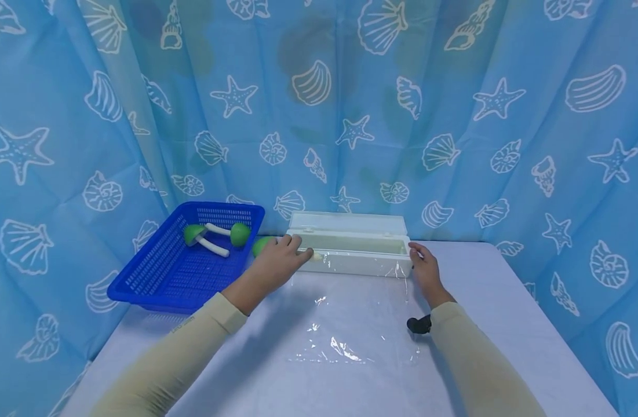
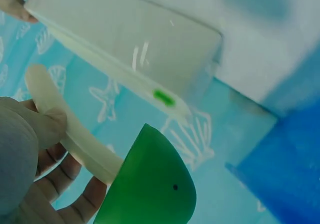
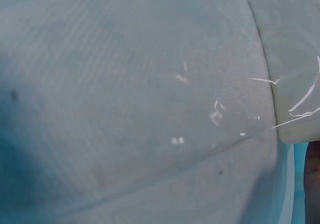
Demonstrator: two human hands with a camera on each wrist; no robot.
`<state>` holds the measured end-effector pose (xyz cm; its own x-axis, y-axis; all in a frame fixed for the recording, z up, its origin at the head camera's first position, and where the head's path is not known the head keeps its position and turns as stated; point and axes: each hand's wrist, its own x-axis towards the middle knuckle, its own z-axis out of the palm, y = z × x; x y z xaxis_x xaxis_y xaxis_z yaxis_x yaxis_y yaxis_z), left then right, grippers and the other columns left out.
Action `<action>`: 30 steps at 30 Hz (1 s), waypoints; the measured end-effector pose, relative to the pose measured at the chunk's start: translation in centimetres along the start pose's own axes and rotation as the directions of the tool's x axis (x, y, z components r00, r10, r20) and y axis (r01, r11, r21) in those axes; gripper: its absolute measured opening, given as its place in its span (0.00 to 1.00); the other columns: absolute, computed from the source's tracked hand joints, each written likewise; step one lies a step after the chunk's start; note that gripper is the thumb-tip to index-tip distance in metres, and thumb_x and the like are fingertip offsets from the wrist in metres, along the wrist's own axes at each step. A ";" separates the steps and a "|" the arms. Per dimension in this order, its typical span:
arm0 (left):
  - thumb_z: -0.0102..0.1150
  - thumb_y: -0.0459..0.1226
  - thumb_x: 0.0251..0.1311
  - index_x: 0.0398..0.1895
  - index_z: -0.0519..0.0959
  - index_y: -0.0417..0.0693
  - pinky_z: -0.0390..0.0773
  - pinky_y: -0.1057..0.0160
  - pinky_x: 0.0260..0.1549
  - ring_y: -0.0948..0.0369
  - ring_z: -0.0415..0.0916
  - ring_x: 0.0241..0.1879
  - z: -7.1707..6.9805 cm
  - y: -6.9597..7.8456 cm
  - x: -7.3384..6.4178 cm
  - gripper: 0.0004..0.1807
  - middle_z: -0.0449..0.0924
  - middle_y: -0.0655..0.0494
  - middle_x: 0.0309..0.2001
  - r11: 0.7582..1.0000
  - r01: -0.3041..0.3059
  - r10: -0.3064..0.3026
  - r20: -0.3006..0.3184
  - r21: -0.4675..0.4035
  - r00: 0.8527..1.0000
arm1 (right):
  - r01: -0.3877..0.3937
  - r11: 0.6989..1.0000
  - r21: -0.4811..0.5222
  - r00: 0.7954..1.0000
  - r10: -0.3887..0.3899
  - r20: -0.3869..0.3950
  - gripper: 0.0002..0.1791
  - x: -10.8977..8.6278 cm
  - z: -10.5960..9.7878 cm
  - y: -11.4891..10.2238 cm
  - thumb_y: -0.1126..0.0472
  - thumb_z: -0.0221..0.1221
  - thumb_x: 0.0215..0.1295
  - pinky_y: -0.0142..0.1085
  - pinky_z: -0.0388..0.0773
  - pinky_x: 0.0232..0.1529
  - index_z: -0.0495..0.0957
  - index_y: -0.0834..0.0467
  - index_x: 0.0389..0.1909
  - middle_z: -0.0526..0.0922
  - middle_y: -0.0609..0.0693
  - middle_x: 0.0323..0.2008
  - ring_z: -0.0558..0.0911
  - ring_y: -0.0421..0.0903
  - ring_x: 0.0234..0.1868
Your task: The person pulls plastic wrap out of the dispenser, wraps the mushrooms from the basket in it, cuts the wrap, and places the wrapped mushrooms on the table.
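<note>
Pinches 1 mushroom [image 2: 155, 184] by its pale stem [image 2: 82, 140] in the left hand [image 1: 276, 263], at the left end of the box [image 1: 357, 264]; grips the box's right end with the right hand [image 1: 428, 272]; has 2 more mushrooms [image 1: 240, 234] lying in the blue basket [image 1: 175, 281], farther left on the worktop [image 1: 491, 301]; shows clear film [image 1: 342, 348] in front of the box, with its lid [image 1: 348, 222] raised behind.
</note>
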<state>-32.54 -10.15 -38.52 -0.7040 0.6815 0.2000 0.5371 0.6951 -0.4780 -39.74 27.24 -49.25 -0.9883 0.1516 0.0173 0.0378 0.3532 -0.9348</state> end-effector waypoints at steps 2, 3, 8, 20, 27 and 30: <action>0.59 0.34 0.65 0.65 0.71 0.58 0.77 0.55 0.42 0.52 0.70 0.51 0.2 0.8 0.1 0.25 0.72 0.48 0.54 1.000 0.002 -0.001 0.010 -0.006 1.000 | -0.005 1.000 0.007 1.000 0.005 0.004 0.29 0.0 0.1 0.0 0.46 0.38 0.78 0.54 0.58 0.66 0.58 0.55 0.73 0.56 0.57 0.73 0.56 0.58 0.72; 0.59 0.35 0.66 0.65 0.71 0.59 0.77 0.55 0.43 0.52 0.69 0.52 0.2 1.1 0.1 0.25 0.72 0.48 0.54 1.000 0.004 -0.003 0.009 -0.012 1.000 | -0.008 1.000 0.007 1.000 0.008 0.003 0.29 0.0 0.1 0.0 0.45 0.38 0.78 0.54 0.59 0.66 0.58 0.54 0.72 0.57 0.56 0.73 0.56 0.58 0.72; 0.59 0.36 0.66 0.63 0.71 0.59 0.77 0.56 0.40 0.53 0.69 0.50 0.2 2.8 0.4 0.23 0.72 0.50 0.52 1.000 -0.001 0.000 -0.010 -0.029 1.000 | 0.000 1.000 -0.018 1.000 -0.001 -0.004 0.28 0.0 0.0 0.0 0.46 0.38 0.78 0.54 0.61 0.65 0.59 0.55 0.72 0.58 0.57 0.72 0.60 0.58 0.70; 0.64 0.40 0.62 0.64 0.70 0.62 0.76 0.58 0.42 0.55 0.70 0.51 0.2 6.0 1.5 0.27 0.72 0.53 0.53 0.995 -0.051 0.050 -0.018 -0.087 0.999 | 0.011 1.000 -0.008 1.000 -0.011 0.024 0.27 0.9 -1.2 1.1 0.47 0.49 0.75 0.52 0.66 0.61 0.66 0.56 0.68 0.62 0.57 0.70 0.68 0.59 0.65; 0.64 0.40 0.62 0.64 0.70 0.63 0.75 0.61 0.36 0.56 0.70 0.47 -0.1 7.4 2.2 0.26 0.72 0.53 0.50 0.995 -0.080 0.078 -0.045 -0.066 0.996 | -0.001 1.000 0.020 0.998 0.000 0.060 0.26 1.0 -1.5 0.7 0.51 0.48 0.76 0.52 0.66 0.62 0.64 0.59 0.68 0.61 0.59 0.70 0.68 0.60 0.65; 0.63 0.40 0.63 0.64 0.70 0.63 0.74 0.62 0.33 0.57 0.69 0.45 -0.4 8.0 2.4 0.26 0.72 0.53 0.49 0.994 -0.088 0.085 -0.052 -0.059 0.995 | 0.003 0.999 0.037 0.999 -0.005 0.047 0.25 1.2 -1.3 0.5 0.52 0.48 0.76 0.51 0.67 0.62 0.65 0.59 0.68 0.62 0.59 0.69 0.69 0.59 0.65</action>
<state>-29.73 -2.80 -41.50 -0.6311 0.7487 0.2027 0.6231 0.6450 -0.4424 -40.71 28.86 -49.26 -0.9943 0.1063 0.0052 0.0292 0.3190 -0.9473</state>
